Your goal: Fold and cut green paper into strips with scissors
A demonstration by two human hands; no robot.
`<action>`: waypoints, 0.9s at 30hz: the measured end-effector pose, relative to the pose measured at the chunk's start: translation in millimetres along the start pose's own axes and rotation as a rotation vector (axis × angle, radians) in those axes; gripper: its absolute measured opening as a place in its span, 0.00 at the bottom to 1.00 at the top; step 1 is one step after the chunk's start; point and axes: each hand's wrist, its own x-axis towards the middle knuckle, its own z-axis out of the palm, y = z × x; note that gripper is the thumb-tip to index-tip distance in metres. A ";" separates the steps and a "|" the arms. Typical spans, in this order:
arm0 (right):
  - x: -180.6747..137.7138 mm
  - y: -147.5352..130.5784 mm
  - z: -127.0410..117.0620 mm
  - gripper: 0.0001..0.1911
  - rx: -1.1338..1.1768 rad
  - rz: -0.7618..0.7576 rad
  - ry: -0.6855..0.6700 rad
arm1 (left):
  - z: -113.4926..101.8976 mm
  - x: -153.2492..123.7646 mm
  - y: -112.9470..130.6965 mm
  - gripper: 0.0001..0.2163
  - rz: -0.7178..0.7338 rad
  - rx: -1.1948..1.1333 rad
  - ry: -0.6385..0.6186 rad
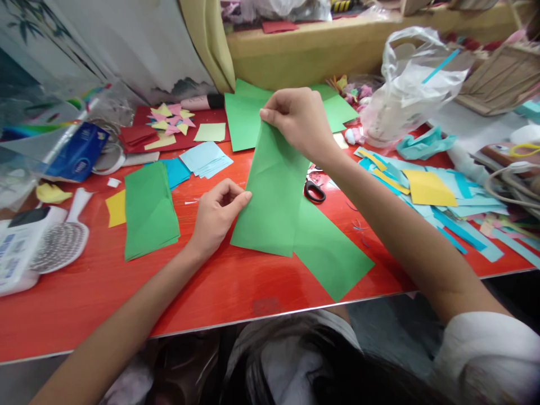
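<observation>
Both my hands hold one green sheet of paper [272, 194], raised at a slant over the red table. My right hand [301, 121] pinches its top corner between thumb and fingers. Lower down, my left hand [221, 211] pinches the sheet's left edge. Another green sheet [333, 253] lies flat beneath it to the right. More green paper [242, 121] is spread behind my right hand. Black-handled scissors [314, 192] rest just right of the held sheet, their blades mostly hidden. A stack of green paper pieces [149, 211] lies to the left of my left hand.
Light blue squares [206, 159] and folded paper stars [171, 119] lie at the back left. A hairbrush [61, 244] is at far left. Blue and yellow paper strips [459, 202] cover the right side. A bagged drink cup [383, 115] stands behind them. The table's front edge [270, 312] is near my body.
</observation>
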 end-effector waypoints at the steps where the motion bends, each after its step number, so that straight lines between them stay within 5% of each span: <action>1: 0.9 3.0 -1.0 0.08 0.009 0.002 0.017 | 0.1 -0.6 -0.7 0.10 0.002 0.009 -0.011; 19: 15.9 47.0 -23.2 0.07 -0.014 0.037 0.215 | -1.0 0.3 -4.3 0.09 0.027 -0.010 -0.055; 27: 10.1 63.5 -11.0 0.10 -0.151 0.176 0.088 | -1.9 -7.2 0.1 0.10 0.161 0.217 -0.121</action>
